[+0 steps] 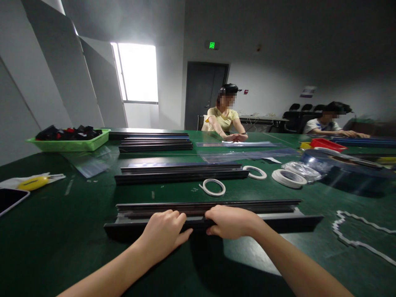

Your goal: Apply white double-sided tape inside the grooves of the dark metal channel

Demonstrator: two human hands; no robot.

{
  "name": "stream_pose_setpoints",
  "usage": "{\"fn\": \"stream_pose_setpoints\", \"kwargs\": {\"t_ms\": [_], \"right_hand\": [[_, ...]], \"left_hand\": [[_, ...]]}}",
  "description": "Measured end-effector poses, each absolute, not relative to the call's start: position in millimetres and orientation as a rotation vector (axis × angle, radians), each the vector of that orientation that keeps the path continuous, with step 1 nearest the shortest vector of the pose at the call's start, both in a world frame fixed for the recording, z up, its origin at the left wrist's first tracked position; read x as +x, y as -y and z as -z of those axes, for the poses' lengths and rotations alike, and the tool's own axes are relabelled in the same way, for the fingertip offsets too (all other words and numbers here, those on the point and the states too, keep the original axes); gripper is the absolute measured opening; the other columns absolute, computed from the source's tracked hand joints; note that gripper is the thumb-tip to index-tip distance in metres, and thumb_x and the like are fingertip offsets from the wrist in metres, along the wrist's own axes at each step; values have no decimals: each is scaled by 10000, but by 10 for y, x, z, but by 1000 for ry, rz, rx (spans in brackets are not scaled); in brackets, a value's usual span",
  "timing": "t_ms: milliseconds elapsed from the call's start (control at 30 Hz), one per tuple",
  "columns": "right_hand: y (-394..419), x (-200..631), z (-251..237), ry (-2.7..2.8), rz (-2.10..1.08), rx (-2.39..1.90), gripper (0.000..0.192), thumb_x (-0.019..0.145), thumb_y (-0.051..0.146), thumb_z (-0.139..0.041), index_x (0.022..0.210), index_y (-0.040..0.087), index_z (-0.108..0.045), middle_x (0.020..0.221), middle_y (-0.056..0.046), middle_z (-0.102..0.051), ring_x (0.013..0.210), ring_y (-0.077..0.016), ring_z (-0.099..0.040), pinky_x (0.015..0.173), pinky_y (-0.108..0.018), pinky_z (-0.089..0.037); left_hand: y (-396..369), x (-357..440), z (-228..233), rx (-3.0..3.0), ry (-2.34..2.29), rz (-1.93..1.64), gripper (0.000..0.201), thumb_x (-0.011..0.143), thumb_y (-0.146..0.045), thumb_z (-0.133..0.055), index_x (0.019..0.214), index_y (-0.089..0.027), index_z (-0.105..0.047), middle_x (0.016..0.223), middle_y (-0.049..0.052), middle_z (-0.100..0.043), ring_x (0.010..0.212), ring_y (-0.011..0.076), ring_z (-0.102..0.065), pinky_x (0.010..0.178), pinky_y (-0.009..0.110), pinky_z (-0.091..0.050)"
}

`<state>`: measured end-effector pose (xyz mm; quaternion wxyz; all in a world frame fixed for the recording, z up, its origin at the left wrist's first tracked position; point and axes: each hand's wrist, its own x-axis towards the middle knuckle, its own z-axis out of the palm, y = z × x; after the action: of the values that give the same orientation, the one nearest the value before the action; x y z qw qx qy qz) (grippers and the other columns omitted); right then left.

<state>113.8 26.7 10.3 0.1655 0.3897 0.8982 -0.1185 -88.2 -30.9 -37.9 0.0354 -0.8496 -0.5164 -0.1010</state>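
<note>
A long black channel-shaped profile [287, 224] lies crosswise on the green table in front of me, with a pale strip visible along its inside. My left hand [167, 229] is closed over its front wall left of the middle, fingers curled inside and thumb on the near face. Just to the right, my right hand [232, 222] grips the same wall, its thumb low on the front. The hands are a short gap apart. Behind the profile lies a small roll of white tape [213, 194] with a loose end. Parts of the profile are hidden under my hands.
Beyond lie more black profiles [182, 175], clear plastic strips [247, 156] and tape rolls [289, 178]. A green basket [71, 145] of dark parts stands at left, near a yellow cutter [33, 182] and a phone [12, 201]. Two people sit across the table.
</note>
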Motion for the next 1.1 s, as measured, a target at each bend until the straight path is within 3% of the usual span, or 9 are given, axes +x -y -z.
{"fn": "stream_pose_setpoints", "kwargs": {"t_ms": [233,533,1100], "right_hand": [[-259,1121,-153,-2623,347,1053,275,756,345,-566,879,129,-684,805,-98,-694,654,-191,-613,486,-246,-341],[-153,937,56,-2901,332,1002,202,792,269,-510,858,138,-649,876,-106,-677,803,-205,-616,675,-265,-418],[-167,959,90,-2898,337,1011,180,793,249,-490,841,146,-629,887,-98,-678,822,-219,-628,694,-267,-429]], "left_hand": [[314,-880,376,-2614,1596,290,270,891,-404,-419,852,-185,-571,821,52,-658,792,208,-619,680,307,-478],[304,-860,371,-2624,1604,273,181,859,-343,-477,859,-187,-569,832,49,-657,795,211,-613,679,308,-470],[314,-867,383,-2634,1594,295,160,849,-336,-494,855,-192,-565,833,37,-660,789,220,-613,665,327,-472]]}}
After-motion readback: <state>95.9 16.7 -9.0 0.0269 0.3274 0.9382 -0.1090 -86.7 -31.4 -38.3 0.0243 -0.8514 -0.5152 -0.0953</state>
